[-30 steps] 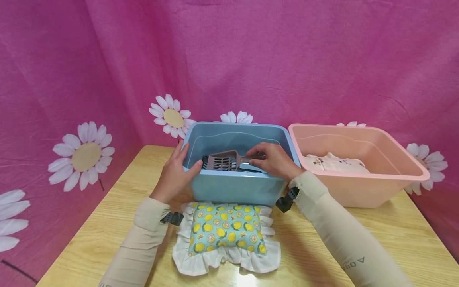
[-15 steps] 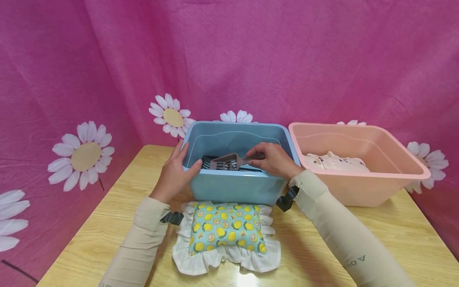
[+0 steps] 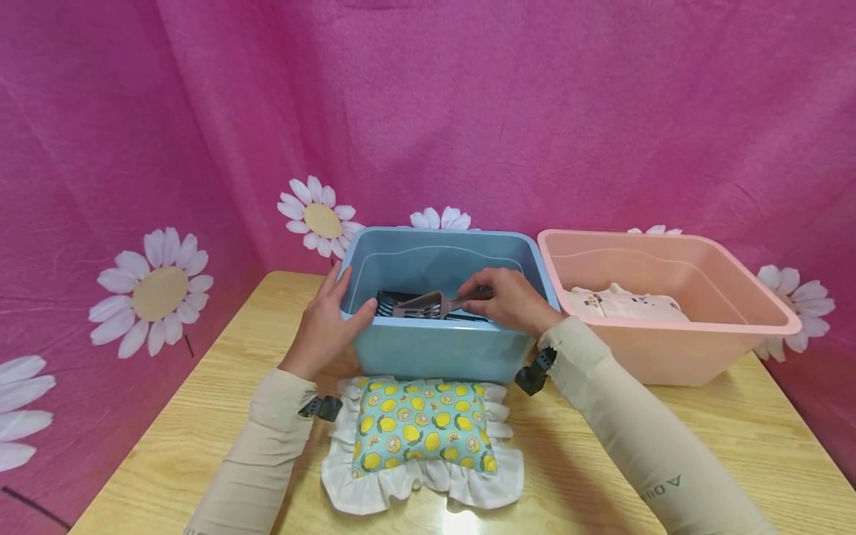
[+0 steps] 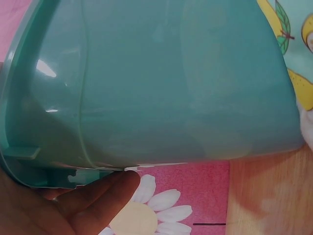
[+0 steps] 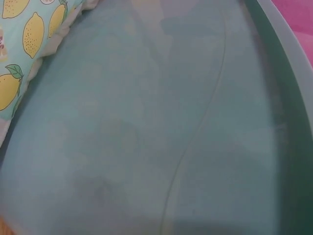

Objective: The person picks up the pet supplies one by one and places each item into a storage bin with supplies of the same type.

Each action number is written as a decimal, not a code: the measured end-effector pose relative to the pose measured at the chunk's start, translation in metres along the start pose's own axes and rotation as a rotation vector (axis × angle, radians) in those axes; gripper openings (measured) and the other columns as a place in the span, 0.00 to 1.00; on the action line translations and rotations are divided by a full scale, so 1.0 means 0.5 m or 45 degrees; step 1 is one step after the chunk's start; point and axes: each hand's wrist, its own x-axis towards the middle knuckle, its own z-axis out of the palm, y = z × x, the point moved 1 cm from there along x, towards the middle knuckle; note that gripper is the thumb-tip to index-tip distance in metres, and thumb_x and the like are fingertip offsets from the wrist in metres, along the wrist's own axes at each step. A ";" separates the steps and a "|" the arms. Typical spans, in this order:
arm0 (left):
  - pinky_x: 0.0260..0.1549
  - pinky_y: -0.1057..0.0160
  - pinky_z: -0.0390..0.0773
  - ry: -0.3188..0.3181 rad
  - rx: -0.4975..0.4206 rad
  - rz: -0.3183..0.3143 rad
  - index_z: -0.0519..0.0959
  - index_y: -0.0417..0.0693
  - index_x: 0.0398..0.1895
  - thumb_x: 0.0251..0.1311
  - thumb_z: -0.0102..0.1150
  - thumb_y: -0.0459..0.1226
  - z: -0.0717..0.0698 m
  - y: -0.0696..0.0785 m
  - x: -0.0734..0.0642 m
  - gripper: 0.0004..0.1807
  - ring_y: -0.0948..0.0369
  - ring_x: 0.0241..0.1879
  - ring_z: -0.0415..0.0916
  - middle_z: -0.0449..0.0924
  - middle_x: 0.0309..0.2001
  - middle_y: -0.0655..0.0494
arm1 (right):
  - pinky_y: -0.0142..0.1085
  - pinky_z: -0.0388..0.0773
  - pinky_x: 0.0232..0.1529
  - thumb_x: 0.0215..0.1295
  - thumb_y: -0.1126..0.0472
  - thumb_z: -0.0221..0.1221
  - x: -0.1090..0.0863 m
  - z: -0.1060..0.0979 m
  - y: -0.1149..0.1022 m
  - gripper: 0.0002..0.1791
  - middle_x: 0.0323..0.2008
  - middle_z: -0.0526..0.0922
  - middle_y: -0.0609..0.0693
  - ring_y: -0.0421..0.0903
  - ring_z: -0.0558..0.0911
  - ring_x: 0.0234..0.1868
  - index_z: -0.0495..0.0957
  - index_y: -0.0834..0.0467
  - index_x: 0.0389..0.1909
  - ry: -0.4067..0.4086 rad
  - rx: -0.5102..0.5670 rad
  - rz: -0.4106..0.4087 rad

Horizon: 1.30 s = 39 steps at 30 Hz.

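In the head view my right hand [image 3: 504, 297] reaches over the front rim of the blue plastic bin [image 3: 441, 349]. It pinches the handle of a grey-brown litter scoop [image 3: 423, 303], whose slotted head points left inside the bin. Beneath the scoop, black slotted items [image 3: 388, 301] show in part; the front wall hides the rest. My left hand [image 3: 326, 319] rests at the bin's front left corner, thumb on the front rim and fingers along the left side. In the left wrist view, its straight fingers [image 4: 110, 200] lie against the outer wall below the rim.
A lemon-print pillow [image 3: 421, 427] with white frills lies on the wooden table [image 3: 194, 438] before the blue bin. To the right stands a pink bin [image 3: 675, 349] holding a cream cloth item [image 3: 628, 305]. A magenta curtain [image 3: 468, 111] hangs close behind both bins.
The scoop's head has tipped and sunk lower in the blue bin, showing less of its slotted face. My right hand has moved slightly down; my left hand has stayed put.
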 end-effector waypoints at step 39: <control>0.52 0.40 0.73 0.017 0.018 0.030 0.53 0.50 0.76 0.61 0.55 0.57 0.003 -0.006 0.003 0.44 0.46 0.69 0.56 0.44 0.77 0.55 | 0.40 0.75 0.44 0.58 0.58 0.67 0.001 0.000 -0.005 0.14 0.36 0.85 0.48 0.44 0.80 0.40 0.84 0.53 0.45 -0.050 0.003 0.036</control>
